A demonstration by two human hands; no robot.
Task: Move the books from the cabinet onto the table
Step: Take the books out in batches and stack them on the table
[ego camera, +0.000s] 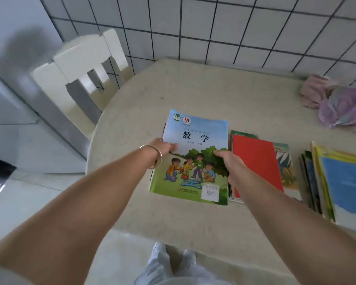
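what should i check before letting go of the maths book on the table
1. Left hand and right hand both grip the maths book: ok.
2. Book over the table, not past its edge: ok.
3. Book resting flat on the table: cannot tell.
4. Clear of the red book beside it: not ok, the edges meet or overlap.
5. More books under the maths book: cannot tell.
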